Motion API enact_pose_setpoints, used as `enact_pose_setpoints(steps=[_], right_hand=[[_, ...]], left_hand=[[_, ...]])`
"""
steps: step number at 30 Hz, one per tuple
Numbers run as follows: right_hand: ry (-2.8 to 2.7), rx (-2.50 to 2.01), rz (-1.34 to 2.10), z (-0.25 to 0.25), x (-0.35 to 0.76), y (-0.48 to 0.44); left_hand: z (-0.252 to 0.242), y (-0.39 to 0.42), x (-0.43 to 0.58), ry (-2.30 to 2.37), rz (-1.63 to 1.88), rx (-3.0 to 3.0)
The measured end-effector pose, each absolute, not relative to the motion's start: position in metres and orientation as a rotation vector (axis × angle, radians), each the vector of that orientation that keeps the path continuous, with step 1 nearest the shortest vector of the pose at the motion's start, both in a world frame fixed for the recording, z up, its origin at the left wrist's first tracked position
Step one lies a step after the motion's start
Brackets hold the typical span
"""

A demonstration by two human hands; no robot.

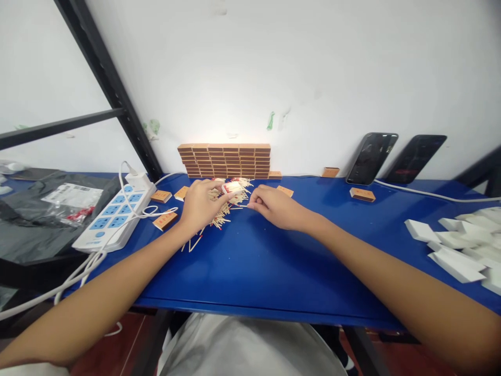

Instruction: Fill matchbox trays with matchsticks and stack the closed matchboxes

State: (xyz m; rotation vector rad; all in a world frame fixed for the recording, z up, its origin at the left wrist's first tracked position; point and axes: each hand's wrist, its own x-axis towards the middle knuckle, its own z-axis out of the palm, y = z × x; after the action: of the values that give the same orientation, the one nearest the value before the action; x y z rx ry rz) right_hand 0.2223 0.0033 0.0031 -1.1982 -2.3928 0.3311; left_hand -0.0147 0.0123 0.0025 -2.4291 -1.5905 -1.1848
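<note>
My left hand (201, 203) is closed on a small white matchbox tray (232, 188) with red-tipped matches in it, held above the heap. A loose pile of matches (221, 213) lies on the blue table under and beside this hand. To the right of the tray, my right hand (274, 206) pinches a single match (243, 206) between thumb and fingertips. Behind both hands stands a stacked wall of matchboxes (225, 161) against the white wall. One orange matchbox (285, 191) lies just behind my right hand, partly hidden by it.
Several matchbox covers (165, 221) lie left of the pile. A power strip (113, 216) with white cables and a grey plastic bag (50, 224) are at the left. At the right are two leaning phones (371, 158), a matchbox (362, 195) and many white trays (457, 261).
</note>
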Motion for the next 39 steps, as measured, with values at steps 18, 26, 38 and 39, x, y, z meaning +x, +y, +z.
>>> enact_pose_setpoints(steps=[18,26,38,39], right_hand=[[-2.555,-1.293,0.219,-0.017,0.201,0.007],[-2.396,-1.291,0.089,0.003,0.23,0.011],[-2.082,-1.002,0.147,0.007,0.227,0.013],[-2.037,-1.02,0.149,0.005,0.227,0.016]], left_hand=[[0.001,0.017,-0.018,-1.603,-1.154,-2.419],[-0.006,0.018,-0.017,-1.306,-1.053,-2.691],[-0.003,0.009,-0.01,-1.326,-1.268,-2.633],[-0.002,0.01,-0.011,-1.372,-1.294,-2.566]])
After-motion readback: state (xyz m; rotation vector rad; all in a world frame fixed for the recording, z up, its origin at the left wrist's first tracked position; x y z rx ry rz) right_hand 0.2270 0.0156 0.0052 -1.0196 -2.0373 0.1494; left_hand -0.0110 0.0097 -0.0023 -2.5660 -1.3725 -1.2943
